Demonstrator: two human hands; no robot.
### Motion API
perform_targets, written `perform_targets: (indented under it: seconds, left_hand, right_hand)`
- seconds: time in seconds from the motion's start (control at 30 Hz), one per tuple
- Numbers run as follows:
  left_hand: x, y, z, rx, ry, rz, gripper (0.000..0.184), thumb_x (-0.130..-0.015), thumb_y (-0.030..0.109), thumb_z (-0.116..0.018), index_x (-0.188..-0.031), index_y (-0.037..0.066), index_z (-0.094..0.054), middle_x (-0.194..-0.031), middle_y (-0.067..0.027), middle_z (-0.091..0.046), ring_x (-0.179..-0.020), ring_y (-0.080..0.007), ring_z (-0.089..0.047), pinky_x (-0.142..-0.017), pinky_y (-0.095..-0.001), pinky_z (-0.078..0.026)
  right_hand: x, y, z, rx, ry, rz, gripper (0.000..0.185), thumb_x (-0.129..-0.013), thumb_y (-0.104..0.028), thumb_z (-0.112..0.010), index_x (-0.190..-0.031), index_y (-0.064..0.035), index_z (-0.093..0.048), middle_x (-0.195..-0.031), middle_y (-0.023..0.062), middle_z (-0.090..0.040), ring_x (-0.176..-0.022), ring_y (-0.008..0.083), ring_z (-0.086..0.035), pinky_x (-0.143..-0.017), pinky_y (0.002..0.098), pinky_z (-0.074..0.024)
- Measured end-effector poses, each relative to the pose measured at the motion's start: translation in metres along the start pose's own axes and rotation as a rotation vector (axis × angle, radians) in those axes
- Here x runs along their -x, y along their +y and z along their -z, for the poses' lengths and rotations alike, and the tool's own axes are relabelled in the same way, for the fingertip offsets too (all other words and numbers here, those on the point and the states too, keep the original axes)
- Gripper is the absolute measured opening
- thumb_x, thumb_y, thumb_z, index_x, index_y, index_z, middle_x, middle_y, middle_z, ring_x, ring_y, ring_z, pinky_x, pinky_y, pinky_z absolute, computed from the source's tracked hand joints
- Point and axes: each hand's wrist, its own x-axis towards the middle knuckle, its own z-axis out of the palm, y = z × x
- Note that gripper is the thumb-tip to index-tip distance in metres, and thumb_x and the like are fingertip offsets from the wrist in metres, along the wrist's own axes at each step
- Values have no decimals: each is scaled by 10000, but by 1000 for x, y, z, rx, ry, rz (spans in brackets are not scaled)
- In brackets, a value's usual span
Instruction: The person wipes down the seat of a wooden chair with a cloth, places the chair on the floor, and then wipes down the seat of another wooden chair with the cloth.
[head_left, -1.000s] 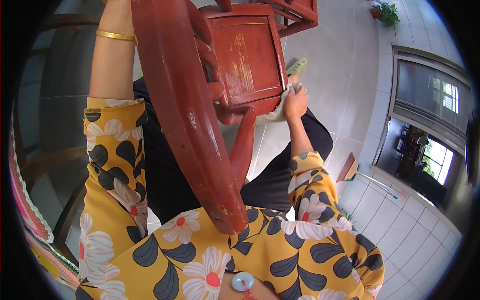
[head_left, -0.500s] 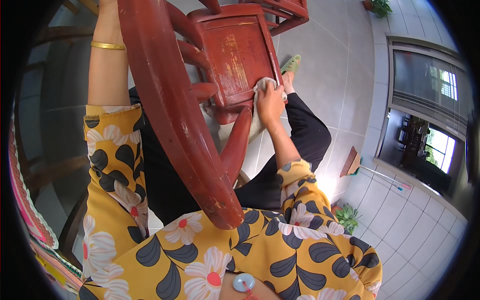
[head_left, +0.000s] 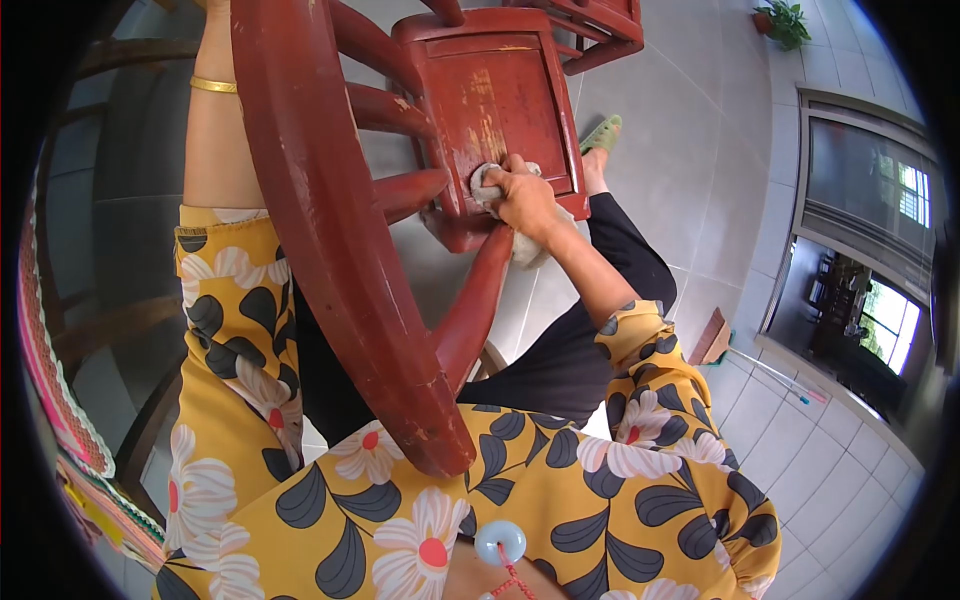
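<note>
A red wooden chair (head_left: 340,230) with a curved top rail and spindles leans against my body, its paint chipped in places. On its seat panel (head_left: 490,105) the red is worn to yellowish patches. My right hand (head_left: 523,203) is closed on a pale cloth (head_left: 485,185), pressed to the near part of the seat; some cloth hangs over the seat's edge. My left arm reaches up past the rail's left side. At the top edge only a sliver of my left hand (head_left: 217,5) shows, its fingers out of frame.
Another red chair (head_left: 600,35) stands beyond the first. A broom (head_left: 712,340) lies at the right near a tiled wall and window (head_left: 865,180). A potted plant (head_left: 785,22) is at upper right. Dark wooden furniture (head_left: 130,55) stands at the left.
My right hand has moved with the cloth from the seat's right edge leftward onto the panel's near part. The chair has shifted slightly in view.
</note>
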Motion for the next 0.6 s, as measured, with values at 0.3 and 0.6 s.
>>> perform_targets:
  seconds: [0.3,0.6]
  left_hand:
    - [-1,4,-8,-40,28,83,422,-913,347,-541,-928,-69,-612,-755,-169,-654,-761,-316,-655,-813,-428,-540]
    - [-4,0,-1,-84,-45,-34,426,-914,346,-533,-942,-70,-624,-778,-163,-665,-762,-297,-660,-816,-426,-540]
  right_hand:
    - [10,76,54,346,-79,238,300,-722,-124,-699,-1001,-186,-605,-1046,84,-538,-945,322,-623,-731,465,-506]
    - [-15,3,31,288,-235,387,333,-679,-101,-689,-998,-168,-618,-1045,115,-532,-887,311,-646,-692,410,-547]
